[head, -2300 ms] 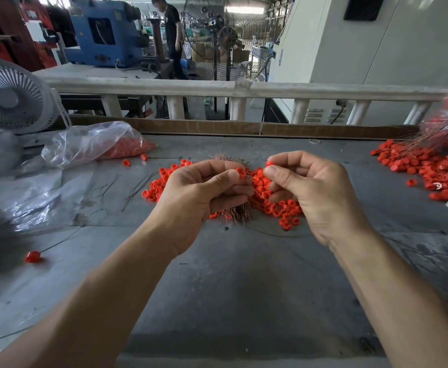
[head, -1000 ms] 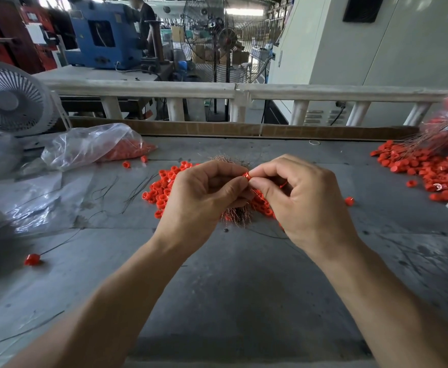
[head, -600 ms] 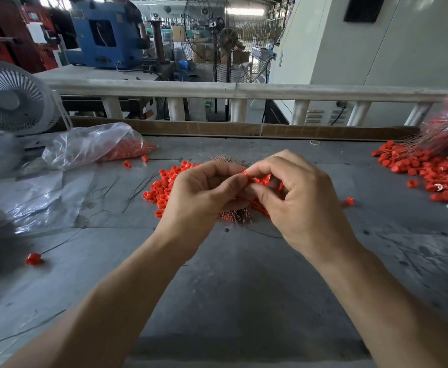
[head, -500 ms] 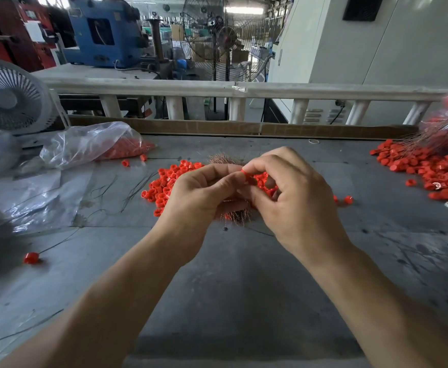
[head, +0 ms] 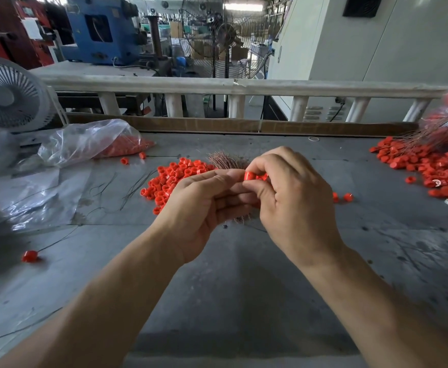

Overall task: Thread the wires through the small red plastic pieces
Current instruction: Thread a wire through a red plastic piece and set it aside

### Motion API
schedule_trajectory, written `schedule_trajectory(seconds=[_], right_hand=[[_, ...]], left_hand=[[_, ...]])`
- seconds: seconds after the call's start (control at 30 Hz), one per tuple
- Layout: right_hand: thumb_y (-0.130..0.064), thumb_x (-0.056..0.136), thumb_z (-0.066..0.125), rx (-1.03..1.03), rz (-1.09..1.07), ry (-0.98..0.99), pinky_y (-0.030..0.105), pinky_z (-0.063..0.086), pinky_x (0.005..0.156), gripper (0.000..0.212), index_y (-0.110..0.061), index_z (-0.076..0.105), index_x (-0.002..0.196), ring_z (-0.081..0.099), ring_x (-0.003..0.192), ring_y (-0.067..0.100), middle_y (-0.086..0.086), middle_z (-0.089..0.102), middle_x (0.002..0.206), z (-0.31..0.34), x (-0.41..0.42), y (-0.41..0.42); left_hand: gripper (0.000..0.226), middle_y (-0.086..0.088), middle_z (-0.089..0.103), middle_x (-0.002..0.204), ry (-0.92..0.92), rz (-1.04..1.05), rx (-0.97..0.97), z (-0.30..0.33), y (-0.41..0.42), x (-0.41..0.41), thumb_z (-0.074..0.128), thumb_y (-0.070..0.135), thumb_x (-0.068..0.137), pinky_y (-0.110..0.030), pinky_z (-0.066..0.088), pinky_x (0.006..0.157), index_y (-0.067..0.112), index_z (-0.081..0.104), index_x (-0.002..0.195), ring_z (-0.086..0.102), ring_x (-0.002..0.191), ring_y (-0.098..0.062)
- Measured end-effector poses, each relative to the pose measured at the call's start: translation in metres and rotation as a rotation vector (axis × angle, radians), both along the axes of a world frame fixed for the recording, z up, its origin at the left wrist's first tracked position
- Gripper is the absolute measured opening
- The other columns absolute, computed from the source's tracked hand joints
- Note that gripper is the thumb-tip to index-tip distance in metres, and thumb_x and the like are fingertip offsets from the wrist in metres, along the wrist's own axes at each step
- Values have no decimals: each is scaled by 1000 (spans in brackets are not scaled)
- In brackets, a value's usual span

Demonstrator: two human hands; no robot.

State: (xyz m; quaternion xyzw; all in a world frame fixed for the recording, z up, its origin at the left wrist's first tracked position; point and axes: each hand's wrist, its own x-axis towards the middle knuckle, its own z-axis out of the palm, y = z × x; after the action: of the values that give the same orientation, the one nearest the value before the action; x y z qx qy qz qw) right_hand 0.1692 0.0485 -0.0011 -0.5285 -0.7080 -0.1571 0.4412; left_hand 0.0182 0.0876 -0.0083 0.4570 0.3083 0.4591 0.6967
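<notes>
While both hands meet over the middle of the worktop (head: pixel 244 274), we see the right hand (head: pixel 294 205) pinching a small red plastic piece (head: pixel 249 176) between thumb and forefinger, open end turned toward the left hand (head: pixel 204 208), likely so a wire can be fed in. The left hand has thumb and forefinger pressed together at the piece, fingers curled; we judge it pinches a wire end, but the wire itself is too thin to make out. Under the hands lies a bundle of coppery wires (head: pixel 225 161), kept close for quick picking, and beside it a loose pile of red pieces (head: pixel 175 176), the supply. Finished-looking pieces with wires heap at the right edge (head: pixel 430 168), set apart from the stock. One threaded piece (head: pixel 29 256) sits near the left edge. A clear plastic bag (head: pixel 84 142) with more red parts lies at the back left, near a white fan (head: pixel 7 94). The worktop is grey, scuffed and stained. Behind a pale railing (head: pixel 244 86) the room looks like a factory floor with a blue machine (head: pixel 100 30).
</notes>
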Motion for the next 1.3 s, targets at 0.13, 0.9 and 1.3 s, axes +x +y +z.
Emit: schedule_trajectory(seconds=[0.13,0.9,1.3], right_hand=[[-26,93,62,39,48,47,31,46,79,17,-11,67,85,58,85,19,-1,63,87,0,0,0],[-20,90,77,-76,190,119,22,53,75,17,-13,68,103,64,86,10,-5,68,96,-4,7,6],[-10,91,75,-201,275,254,14,55,81,22,-17,72,112,68,93,0,-11,73,100,-11,5,10]], left_hand=[[26,-13,73,89,32,-17,26,1,-1,-1,53,10,102,-37,60,82,9,77,94,72,83,-23],[31,-20,62,95,13,61,65,-2,3,-4,70,18,81,-32,55,79,1,71,108,63,86,-24],[29,-14,67,90,77,182,59,-3,8,-6,77,24,71,-29,54,66,6,73,93,61,73,-18]])
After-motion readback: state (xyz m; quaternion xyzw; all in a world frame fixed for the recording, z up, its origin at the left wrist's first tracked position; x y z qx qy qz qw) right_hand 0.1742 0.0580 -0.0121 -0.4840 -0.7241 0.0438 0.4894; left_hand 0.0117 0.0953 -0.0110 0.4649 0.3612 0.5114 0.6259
